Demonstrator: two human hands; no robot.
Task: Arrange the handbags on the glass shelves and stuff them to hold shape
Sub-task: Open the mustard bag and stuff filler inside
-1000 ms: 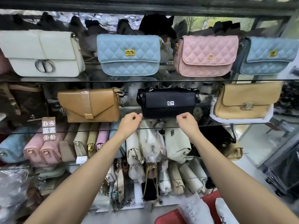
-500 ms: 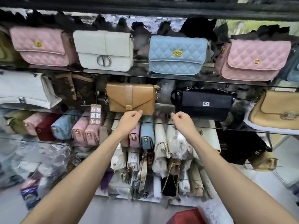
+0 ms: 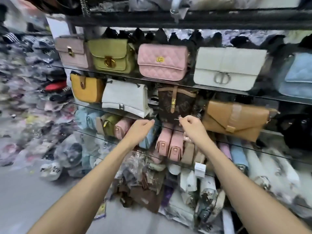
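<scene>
Head view: looks forward and down from my head, close to the glass shelves, along my two forearms.

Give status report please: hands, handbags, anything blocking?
Left hand and right hand loosely curled at the glass shelf edge, holding nothing clear. Brown monogram bag stands just behind them. Nothing blocking.

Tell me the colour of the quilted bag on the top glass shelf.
Pink, with a small gold clasp; the quilted bag shows clearly in the head view.
</scene>
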